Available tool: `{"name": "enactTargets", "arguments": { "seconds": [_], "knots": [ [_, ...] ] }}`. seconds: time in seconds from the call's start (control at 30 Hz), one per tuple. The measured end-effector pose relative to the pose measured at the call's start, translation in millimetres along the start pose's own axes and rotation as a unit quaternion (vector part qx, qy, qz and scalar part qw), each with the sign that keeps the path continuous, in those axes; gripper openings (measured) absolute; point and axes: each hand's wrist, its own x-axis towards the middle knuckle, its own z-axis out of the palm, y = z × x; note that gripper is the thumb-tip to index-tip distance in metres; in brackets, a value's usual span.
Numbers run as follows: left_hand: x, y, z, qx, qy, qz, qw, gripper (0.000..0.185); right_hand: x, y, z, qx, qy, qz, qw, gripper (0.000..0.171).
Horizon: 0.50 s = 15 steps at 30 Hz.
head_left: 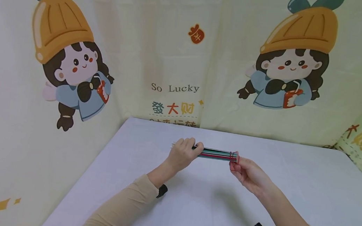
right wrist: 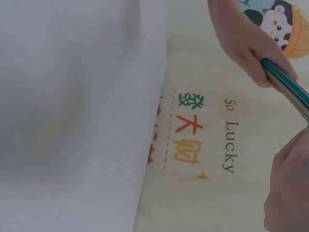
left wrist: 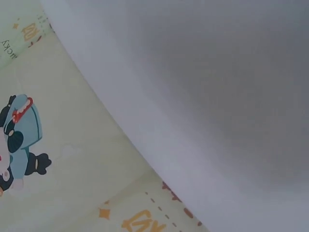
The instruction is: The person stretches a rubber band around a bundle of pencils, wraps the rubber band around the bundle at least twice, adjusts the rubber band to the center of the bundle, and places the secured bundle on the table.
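1. The bundle of thin sticks [head_left: 217,154] is held in the air just above the white worktop [head_left: 290,176], between the two hands, near the far edge by the printed cloth wall [head_left: 178,56].
2. The left hand [head_left: 182,153] is curled round the left part of the bundle, so its grip is closed on the sticks. A few thin tips are seen poking out past the knuckles.
3. The right hand [head_left: 246,170] is pinched on the right end, where a red band [head_left: 232,155] is wrapped round the sticks.
4. The bundle is laid flat and sideways. Its long line runs from left to right, with the banded end pointing right and dipping a tiny bit.
5. Only one band can be seen. The left ends could be spread out and dropped if the left grip is loosened.
6. The band could be pushed off the end by the right fingers, and the sticks would then be scattered on the worktop.
7. The thin sticks could be bent if they are squeezed too hard.
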Motion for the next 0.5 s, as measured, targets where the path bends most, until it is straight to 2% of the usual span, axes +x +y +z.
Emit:
{"name": "enactTargets", "arguments": {
  "seconds": [0.1, 0.2, 0.33, 0.5],
  "knots": [
    [0.8, -3.5, 1.2, 0.0, 0.008, 0.018, 0.9998, 0.015, -1.1, -5.7, 2.7, -0.061, 0.038, 0.012, 0.997, 0.021],
    [1.5, -6.4, 1.0, -0.007, 0.02, 0.038, 0.9991, 0.015, -1.7, -9.9, 3.7, -0.096, 0.056, 0.031, 0.993, 0.024],
    [1.8, -10.8, -1.3, -0.005, 0.028, 0.065, 0.9975, 0.013, -1.3, -14.3, 3.9, -0.157, 0.065, 0.055, 0.984, 0.027],
    [3.1, -15.9, -3.7, -0.008, 0.019, 0.09, 0.9958, 0.015, -2.0, -21.6, 4.6, -0.218, 0.066, 0.08, 0.97, 0.023]
  ]
}}
